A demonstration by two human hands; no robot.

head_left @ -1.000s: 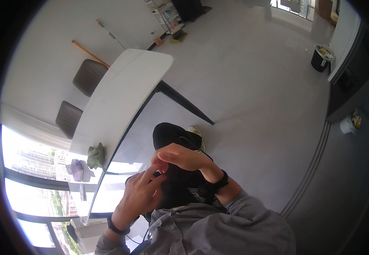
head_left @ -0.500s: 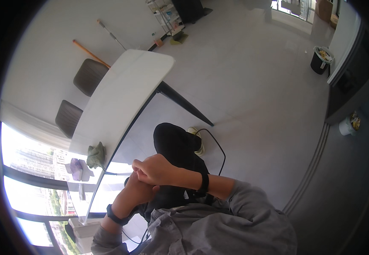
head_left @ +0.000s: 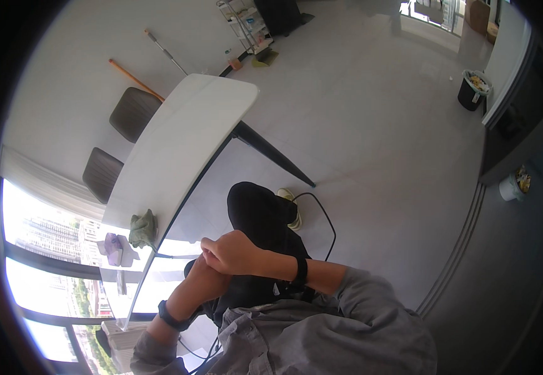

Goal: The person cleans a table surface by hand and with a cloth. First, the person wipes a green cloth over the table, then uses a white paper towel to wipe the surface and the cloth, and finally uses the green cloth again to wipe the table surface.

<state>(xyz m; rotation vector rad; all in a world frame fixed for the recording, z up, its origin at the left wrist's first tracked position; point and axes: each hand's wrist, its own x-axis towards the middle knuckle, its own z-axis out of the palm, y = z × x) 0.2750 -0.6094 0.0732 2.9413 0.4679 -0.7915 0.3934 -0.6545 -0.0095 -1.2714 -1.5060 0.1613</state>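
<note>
My right hand (head_left: 232, 253) is closed, its fingers curled and pressed together on top of my left hand. Whatever its fingers hold, if anything, is hidden. Beneath it my left hand (head_left: 204, 284) reaches up from the lower left, its back showing and its fingers covered. The two hands touch in front of my lap, just right of the white table (head_left: 187, 128). Near them on the table lie a crumpled green cloth (head_left: 142, 230) and an opened pack (head_left: 114, 249) with purple on it. A thin dark strip (head_left: 174, 256) runs from beside the cloth toward my hands.
Two grey chairs (head_left: 135, 114) stand behind the table, whose black leg (head_left: 271, 153) slants over the grey floor. A black cable (head_left: 329, 219) loops near my shoe (head_left: 293, 206). Bins (head_left: 471, 94) stand at the right; a wheeled rack (head_left: 244, 25) is at the back.
My right hand has turned and shifted slightly right and down over the left. The left thumb, visible before, is now hidden. The whole view has shifted slightly.
</note>
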